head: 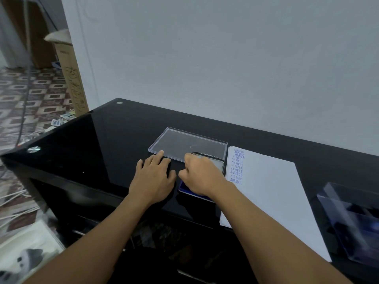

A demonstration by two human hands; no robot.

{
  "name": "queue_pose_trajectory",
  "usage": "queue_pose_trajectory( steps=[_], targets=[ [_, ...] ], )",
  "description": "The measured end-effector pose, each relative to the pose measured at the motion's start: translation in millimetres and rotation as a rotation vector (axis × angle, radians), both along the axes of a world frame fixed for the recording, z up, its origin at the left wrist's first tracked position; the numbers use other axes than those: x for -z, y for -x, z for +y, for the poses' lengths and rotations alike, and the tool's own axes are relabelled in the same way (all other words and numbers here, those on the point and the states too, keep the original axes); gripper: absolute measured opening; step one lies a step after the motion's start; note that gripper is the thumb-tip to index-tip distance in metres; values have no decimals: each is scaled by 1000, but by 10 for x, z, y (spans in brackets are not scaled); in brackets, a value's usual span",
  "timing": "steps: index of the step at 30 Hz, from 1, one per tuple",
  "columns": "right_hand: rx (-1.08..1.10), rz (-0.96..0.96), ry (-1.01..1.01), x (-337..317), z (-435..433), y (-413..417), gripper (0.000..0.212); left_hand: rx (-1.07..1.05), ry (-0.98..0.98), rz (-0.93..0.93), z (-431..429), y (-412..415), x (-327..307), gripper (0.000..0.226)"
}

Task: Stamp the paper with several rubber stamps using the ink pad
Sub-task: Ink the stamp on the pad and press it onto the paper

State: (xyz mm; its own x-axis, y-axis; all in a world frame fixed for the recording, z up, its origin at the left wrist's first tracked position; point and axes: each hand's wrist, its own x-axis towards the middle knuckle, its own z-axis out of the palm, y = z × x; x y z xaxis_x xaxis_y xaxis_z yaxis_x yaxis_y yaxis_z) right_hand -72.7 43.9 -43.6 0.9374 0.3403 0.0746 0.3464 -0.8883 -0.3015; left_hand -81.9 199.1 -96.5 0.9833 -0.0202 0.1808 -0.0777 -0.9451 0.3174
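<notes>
Two bare forearms reached in from the near edge toward the black glass desk (86,140). Left hand (154,175) lay flat, fingers spread and holding nothing, just left of the ink pad (187,190). Right hand (202,177) was curled over the blue pad, fingers closed together as if on a stamp, though no stamp showed and I could not tell what it gripped. Judging by this, the step was inking, or returning a stamp; next would come lifting clear and pressing squarely on the bare paper below the last mark.

One white paper sheet (272,201) lay just right of the pad, carrying about eleven blue impressions down its left edge: three AMENDED, six SAMPLE, two AIR MAIL. One clear lid (188,143) lay behind the hands, and one clear box (352,220) sat at far right.
</notes>
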Motion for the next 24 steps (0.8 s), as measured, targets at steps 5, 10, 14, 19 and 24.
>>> queue_pose_trajectory(
  steps=[5, 10, 14, 19, 24],
  targets=[
    [-8, 19, 14, -21, 22, -25, 15, 1, 1, 4, 8, 2, 3, 48],
    [9, 14, -38, -3, -29, 42, 15, -5, 5, -5, -4, 3, 5, 46],
    [26, 7, -44, -14, -22, 55, 15, -3, 9, -1, -4, 4, 6, 47],
    [23, 27, -8, -33, 20, 16, 14, 1, 2, 3, 1, -2, 4, 49],
    [35, 46, -12, -57, 33, 23, 14, 3, -8, 11, 7, -2, 3, 49]
  ],
)
